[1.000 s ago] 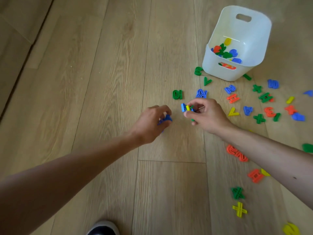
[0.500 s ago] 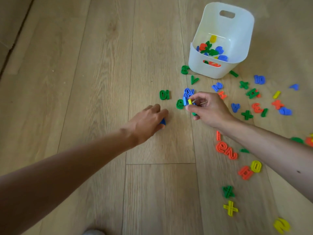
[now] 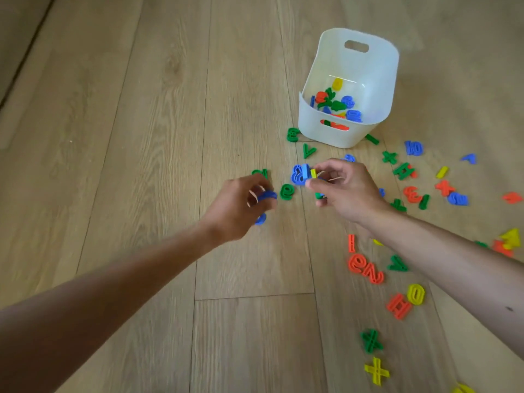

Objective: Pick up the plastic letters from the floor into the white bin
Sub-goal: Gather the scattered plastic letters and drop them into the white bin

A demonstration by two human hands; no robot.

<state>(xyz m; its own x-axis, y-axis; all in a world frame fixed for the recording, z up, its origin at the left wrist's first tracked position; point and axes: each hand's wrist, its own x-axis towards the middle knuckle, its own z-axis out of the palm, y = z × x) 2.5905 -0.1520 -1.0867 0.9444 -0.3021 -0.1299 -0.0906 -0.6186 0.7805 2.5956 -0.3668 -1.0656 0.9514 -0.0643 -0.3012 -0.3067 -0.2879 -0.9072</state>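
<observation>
Just short of the white bin (image 3: 317,131), the left hand (image 3: 238,208) curls round a blue letter (image 3: 267,196), seemingly lifted, while the right hand (image 3: 347,191) pinches stacked blue and yellow letters (image 3: 308,173); others litter the wooden floor (image 3: 141,137) beside the bin.

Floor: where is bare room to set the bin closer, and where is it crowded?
Bare: all the floor left of the left hand and bin, and the planks between left forearm and orange letters. Crowded: right of the bin and right hand, down to the yellow plus.
</observation>
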